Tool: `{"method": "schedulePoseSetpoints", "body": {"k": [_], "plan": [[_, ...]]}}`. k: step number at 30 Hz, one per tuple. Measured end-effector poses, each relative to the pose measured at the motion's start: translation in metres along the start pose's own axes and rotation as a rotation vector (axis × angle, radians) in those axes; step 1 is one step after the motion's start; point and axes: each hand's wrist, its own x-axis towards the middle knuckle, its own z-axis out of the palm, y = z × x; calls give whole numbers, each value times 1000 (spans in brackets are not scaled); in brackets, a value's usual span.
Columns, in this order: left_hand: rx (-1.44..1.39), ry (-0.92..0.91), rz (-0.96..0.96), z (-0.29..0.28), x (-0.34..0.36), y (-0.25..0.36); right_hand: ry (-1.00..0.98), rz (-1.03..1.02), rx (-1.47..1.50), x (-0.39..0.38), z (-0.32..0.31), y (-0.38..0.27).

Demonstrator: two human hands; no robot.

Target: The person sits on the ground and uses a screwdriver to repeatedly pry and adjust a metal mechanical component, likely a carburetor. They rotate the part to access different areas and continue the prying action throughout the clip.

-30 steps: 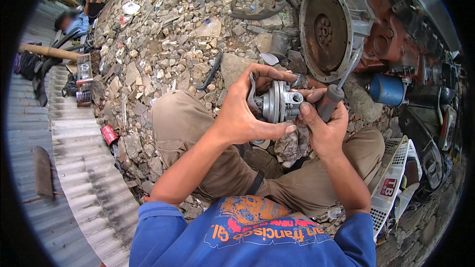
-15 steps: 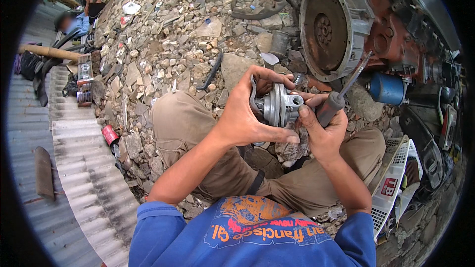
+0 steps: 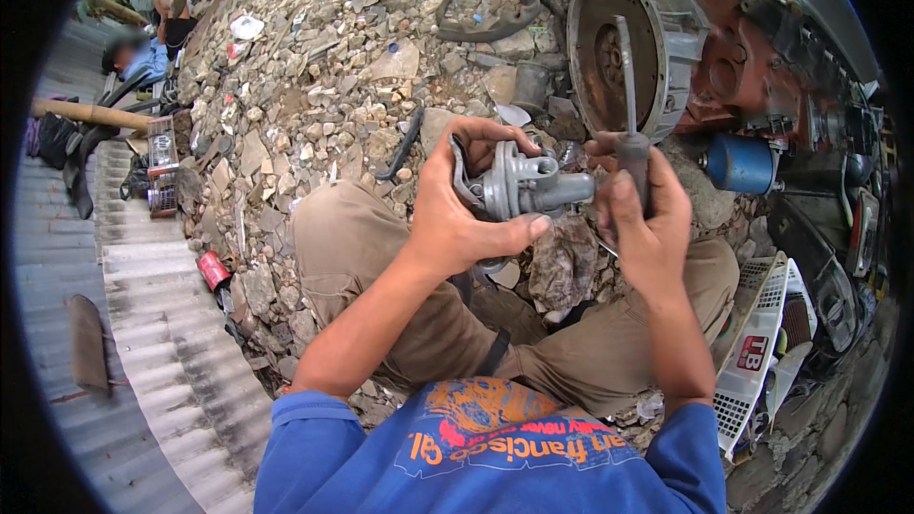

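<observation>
In my left hand (image 3: pixel 455 205) is a round, grey cast-metal engine part (image 3: pixel 519 183), shaped like a small pump. My fingers curl over its far side and the thumb lies along its near side. A stubby pipe sticks out of it to the right, toward my other hand. My right hand (image 3: pixel 647 214) is closed round a dark-handled screwdriver (image 3: pixel 631 148), its metal shaft pointing up and away. A small gap separates the right fingers from the pipe's end. Below the part, between my legs, lies a crumpled dirty cloth (image 3: pixel 564 262).
An engine block (image 3: pixel 733 76) with a round bell housing (image 3: pixel 681 43) and blue filter (image 3: pixel 741 165) stands at the far right. A white plastic crate (image 3: pixel 743 390) is by my right knee. Stony rubble (image 3: pixel 314 86) spreads ahead; corrugated sheets (image 3: pixel 162 324) lie left. Other people sit far left.
My right hand has drawn back from the metal part, and the screwdriver has swung from slanting right to nearly upright. The part has turned in my left hand, so its pipe now shows.
</observation>
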Motion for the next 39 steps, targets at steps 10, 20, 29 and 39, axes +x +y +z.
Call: {"method": "schedulePoseSetpoints", "body": {"k": [10,20,29,39], "plan": [[-27,76,13,-16,3,8,-151,-21,-77,-6,-51,-36],[-41,42,17,-16,5,6,-257,-213,-383,-3,-59,-44],[-37,33,10,-16,6,5,-234,-230,-443,-4,-60,-45],[-15,25,5,-16,6,3,-228,-248,-449,-3,-60,-43]]}}
